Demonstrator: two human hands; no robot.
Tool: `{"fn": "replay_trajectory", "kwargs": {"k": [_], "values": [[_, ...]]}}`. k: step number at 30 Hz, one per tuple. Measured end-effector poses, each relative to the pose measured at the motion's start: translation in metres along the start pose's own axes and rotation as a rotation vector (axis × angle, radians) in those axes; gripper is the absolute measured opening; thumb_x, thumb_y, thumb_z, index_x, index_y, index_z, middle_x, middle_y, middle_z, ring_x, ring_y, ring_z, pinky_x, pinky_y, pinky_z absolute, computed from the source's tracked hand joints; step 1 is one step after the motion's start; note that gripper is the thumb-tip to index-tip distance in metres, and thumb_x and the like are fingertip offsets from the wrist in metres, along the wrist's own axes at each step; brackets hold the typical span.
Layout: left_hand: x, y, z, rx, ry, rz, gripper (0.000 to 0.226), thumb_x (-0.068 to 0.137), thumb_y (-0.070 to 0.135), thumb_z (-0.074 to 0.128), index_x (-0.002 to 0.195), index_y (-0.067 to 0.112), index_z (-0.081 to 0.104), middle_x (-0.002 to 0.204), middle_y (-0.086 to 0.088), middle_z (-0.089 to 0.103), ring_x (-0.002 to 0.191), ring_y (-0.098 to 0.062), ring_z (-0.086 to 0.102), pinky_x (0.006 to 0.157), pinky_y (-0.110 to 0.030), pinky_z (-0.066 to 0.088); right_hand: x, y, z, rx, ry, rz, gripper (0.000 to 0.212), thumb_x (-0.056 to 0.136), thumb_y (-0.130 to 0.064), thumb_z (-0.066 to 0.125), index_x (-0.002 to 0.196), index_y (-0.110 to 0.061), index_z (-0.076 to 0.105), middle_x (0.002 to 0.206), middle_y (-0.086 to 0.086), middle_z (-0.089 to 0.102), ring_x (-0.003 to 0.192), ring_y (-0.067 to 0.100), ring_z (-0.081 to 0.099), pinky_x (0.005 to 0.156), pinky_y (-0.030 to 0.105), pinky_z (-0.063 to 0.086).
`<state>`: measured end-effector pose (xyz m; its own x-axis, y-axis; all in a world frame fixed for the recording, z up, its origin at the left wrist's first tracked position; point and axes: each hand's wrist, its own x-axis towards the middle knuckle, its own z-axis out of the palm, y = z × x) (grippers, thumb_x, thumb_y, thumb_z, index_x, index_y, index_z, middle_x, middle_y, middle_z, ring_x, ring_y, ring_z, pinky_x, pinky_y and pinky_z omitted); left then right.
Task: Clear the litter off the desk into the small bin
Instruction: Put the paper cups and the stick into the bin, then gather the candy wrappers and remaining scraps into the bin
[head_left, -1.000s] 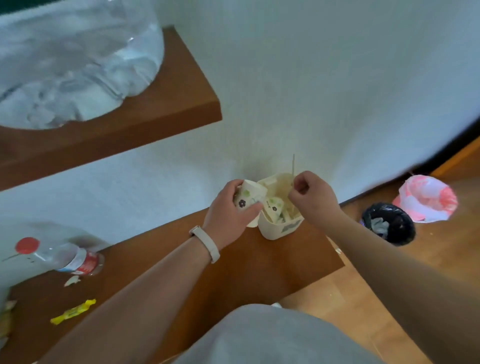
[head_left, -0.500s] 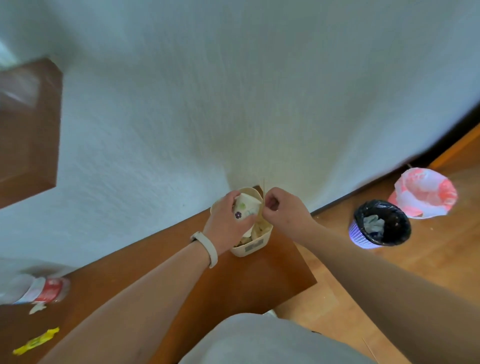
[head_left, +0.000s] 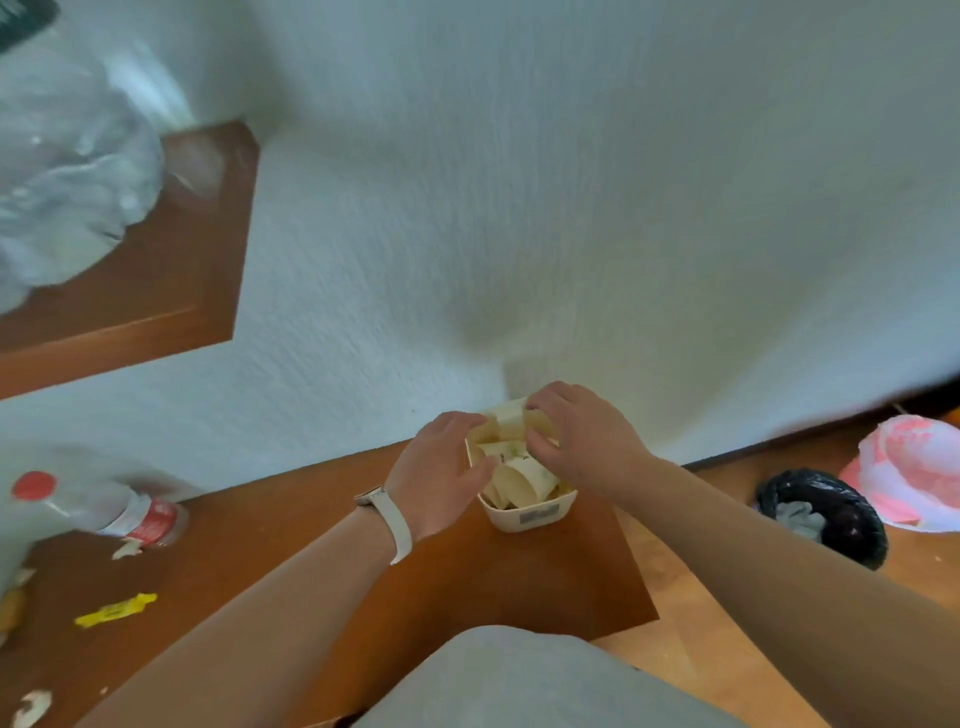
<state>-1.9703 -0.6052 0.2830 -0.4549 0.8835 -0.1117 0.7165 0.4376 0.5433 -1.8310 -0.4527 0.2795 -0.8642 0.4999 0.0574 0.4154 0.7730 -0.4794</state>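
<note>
Pinching crumpled paper cups (head_left: 522, 475), both hands (head_left: 439, 470) (head_left: 584, 441) press into the small rounded cream plastic bin (head_left: 535, 514).

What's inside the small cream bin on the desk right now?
The small cream plastic bin holds crumpled pale paper cups, piled above the rim. Both the left hand and right hand cover part; anything beneath is hidden.

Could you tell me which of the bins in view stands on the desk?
The small cream bin between both hands, stuffed with paper cups. The black-lined bin and the pink-bagged one stand on the floor.
</note>
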Motion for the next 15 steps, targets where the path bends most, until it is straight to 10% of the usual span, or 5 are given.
{"fn": "replay_trajectory", "kwargs": {"k": [15], "values": [[-0.141, -0.131, -0.070, 0.263, 0.249, -0.315, 0.047, 0.093, 0.048, 0.049, 0.138, 0.031, 0.044, 0.145, 0.008, 0.043, 0.135, -0.016, 0.037, 0.110, -0.041, 0.030, 0.051, -0.149, 0.077, -0.233, -0.249, -0.553, 0.047, 0.096, -0.049, 0.033, 0.127, -0.018, 0.053, 0.125, -0.003, 0.056, 0.116, 0.017, 0.050, 0.098, 0.037, 0.043]]}}
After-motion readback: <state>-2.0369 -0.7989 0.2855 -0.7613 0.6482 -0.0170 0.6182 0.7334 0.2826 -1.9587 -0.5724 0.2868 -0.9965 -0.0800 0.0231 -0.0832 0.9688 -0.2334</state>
